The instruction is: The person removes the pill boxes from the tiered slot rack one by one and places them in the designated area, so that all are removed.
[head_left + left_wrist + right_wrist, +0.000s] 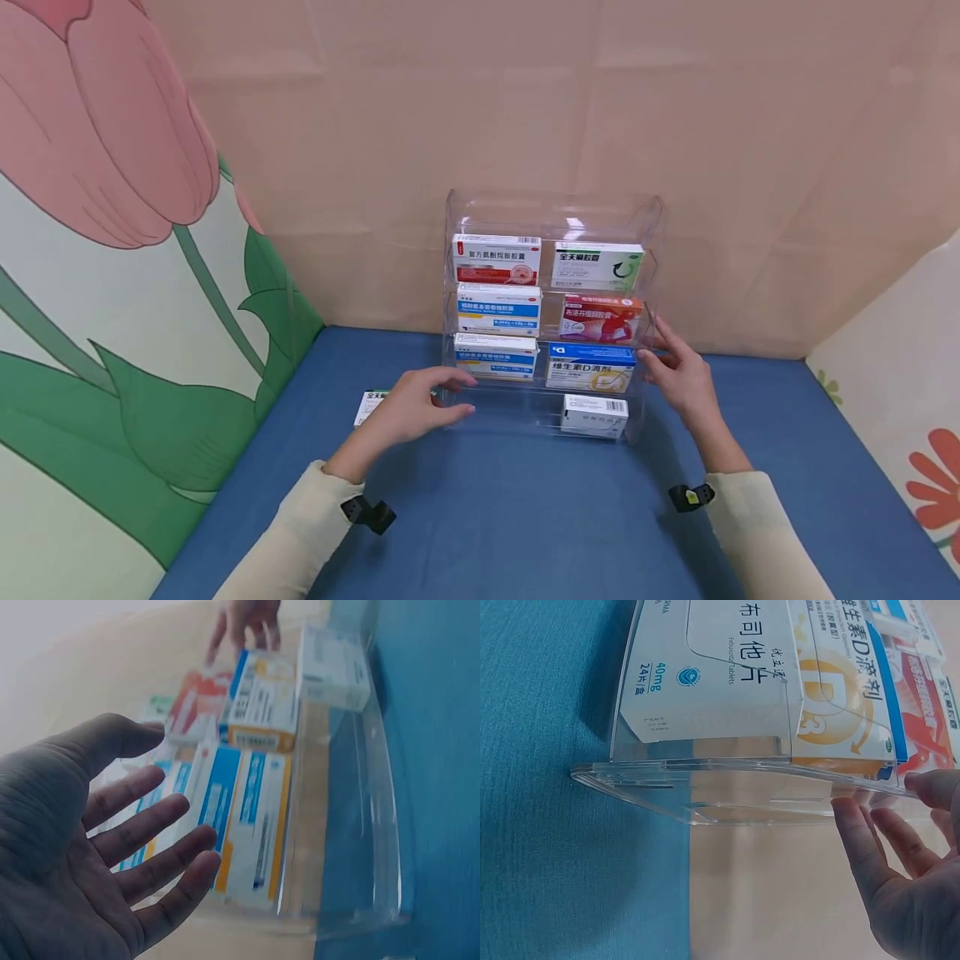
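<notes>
A clear plastic tiered rack (555, 218) stands on the blue table against the back wall, with medicine boxes on its tiers. My left hand (420, 404) hovers by its lower left side, fingers spread and holding nothing; in the left wrist view its palm (90, 855) faces blue-and-white boxes (240, 817). On the other side, my right hand (684, 379) touches the rack's right side panel, with thumb and fingers (855, 832) fairly straight along its edge. Near that hand are a vitamin D box (591, 367) and, on the bottom tier, a white box (595, 416).
A white-and-green box (369, 406) lies on the table to the left, partly hidden behind my left hand. Higher tiers hold a red-and-white box (497, 260), a green-and-white box (597, 267) and a red box (600, 318). Blue cloth (517, 517) covers the table.
</notes>
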A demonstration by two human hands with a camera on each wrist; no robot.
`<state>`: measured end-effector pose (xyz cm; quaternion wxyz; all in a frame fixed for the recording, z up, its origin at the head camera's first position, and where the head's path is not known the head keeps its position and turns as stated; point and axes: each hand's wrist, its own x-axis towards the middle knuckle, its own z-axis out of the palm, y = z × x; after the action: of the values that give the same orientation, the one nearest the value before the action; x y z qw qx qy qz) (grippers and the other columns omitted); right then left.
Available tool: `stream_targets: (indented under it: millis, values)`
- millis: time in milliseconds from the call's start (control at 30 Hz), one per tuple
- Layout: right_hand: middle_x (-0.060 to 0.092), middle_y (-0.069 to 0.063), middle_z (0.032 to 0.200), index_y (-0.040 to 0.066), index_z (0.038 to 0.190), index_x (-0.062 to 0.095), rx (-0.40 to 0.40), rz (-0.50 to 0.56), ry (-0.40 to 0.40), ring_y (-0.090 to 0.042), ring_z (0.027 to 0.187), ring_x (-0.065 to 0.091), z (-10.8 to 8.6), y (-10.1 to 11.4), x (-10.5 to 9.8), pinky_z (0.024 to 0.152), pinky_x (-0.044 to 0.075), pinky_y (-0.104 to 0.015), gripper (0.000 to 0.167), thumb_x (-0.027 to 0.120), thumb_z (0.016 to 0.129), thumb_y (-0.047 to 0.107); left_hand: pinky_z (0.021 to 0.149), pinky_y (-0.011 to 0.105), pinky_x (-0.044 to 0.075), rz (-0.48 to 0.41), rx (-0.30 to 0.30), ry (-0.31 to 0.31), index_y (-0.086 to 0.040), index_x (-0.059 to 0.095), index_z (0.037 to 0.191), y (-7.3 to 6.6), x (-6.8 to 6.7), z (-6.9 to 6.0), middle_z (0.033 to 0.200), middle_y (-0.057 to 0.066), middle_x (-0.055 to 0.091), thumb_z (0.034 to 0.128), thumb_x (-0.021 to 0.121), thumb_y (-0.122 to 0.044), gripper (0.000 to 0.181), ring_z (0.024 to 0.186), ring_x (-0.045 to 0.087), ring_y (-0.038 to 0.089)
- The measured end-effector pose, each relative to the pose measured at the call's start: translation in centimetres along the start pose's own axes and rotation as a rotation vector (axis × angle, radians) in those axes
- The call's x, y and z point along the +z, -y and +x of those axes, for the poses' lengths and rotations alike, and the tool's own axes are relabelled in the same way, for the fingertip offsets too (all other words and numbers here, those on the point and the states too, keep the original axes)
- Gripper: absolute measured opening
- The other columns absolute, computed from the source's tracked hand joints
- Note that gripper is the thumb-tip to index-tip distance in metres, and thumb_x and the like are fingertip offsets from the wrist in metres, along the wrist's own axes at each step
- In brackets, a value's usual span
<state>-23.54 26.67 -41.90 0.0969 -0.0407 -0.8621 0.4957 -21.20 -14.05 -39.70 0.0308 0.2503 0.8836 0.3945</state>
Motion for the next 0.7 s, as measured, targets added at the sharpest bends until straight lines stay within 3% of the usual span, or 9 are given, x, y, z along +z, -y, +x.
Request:
stream_targets:
  millis: [133,333,500,700]
  values:
    - [0.05,-0.019,0.15,0.039,0.16,0.023,0.011,0.013,-0.009,-0.042,0.124,0.059,-0.2,-0.1,0.4,0.08,0.059,-0.028,0.071,0.062,0.102,0.029,0.087,0.042,0.058,0.004,0.008,0.036,-0.021,0.069,0.124,-0.5,1.6,0.8,0.126,-0.002,0.068,0.0879,0.08,-0.03,0.039,0.115,0.063,0.023]
    - [0.051,-0.019,0.149,0.041,0.16,0.024,-0.007,0.005,-0.018,-0.042,0.122,0.061,0.0,-0.2,0.4,0.074,0.058,-0.021,0.07,0.062,0.102,0.029,0.098,0.047,0.053,0.014,0.044,0.073,-0.018,0.067,0.131,-1.2,4.1,2.7,0.131,-0.001,0.067,0.0886,0.08,-0.03,0.045,0.123,0.06,0.024]
    - [0.051,-0.018,0.149,0.047,0.158,0.023,-0.012,0.008,-0.014,-0.041,0.121,0.061,0.1,-0.3,0.3,0.073,0.057,-0.018,0.07,0.062,0.102,0.03,0.103,0.046,0.05,0.014,0.048,0.085,-0.02,0.065,0.134,-1.9,6.0,4.1,0.134,-0.003,0.065,0.089,0.079,-0.032,0.048,0.127,0.057,0.023]
    - [0.05,-0.019,0.149,0.043,0.159,0.023,-0.009,0.017,-0.003,-0.042,0.122,0.06,0.0,-0.3,0.2,0.073,0.057,-0.019,0.071,0.062,0.102,0.03,0.103,0.046,0.05,0.009,0.05,0.083,-0.023,0.064,0.135,-2.4,7.9,5.4,0.136,-0.005,0.064,0.0903,0.078,-0.032,0.047,0.127,0.058,0.022]
